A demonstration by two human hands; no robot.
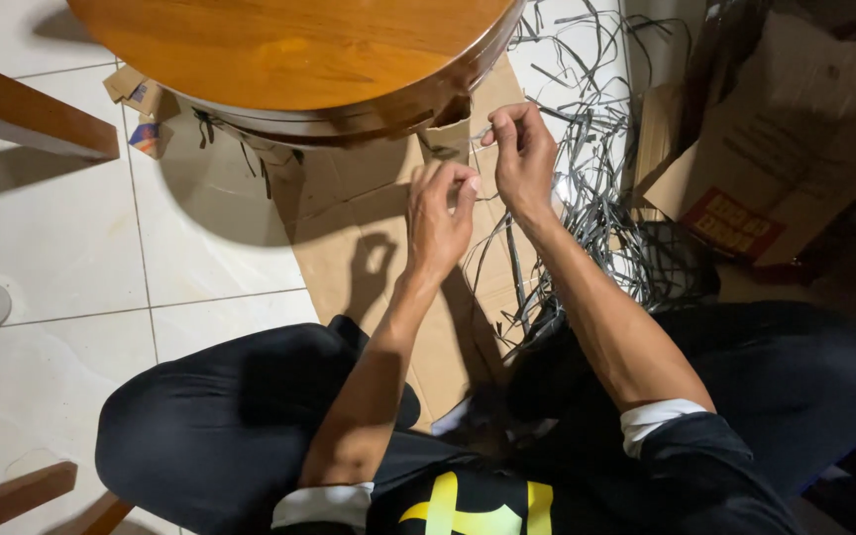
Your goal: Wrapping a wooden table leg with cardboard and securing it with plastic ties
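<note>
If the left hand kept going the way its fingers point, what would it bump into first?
Probably the edge of the round wooden table. The left hand points up and away from the person, over the flat cardboard, pinching a thin strip. Depth is unclear, so it might pass underneath.

A dark top is worn, and a bright yellow shape is printed on its front. The dark sleeves are pushed up, and a white edge is seen at the end of each one. Dark trousers are worn over both legs. The arms are left bare below the sleeves. No rings or watch are seen on the left hand (pixel 440 213) or the right hand (pixel 522 159).
</note>
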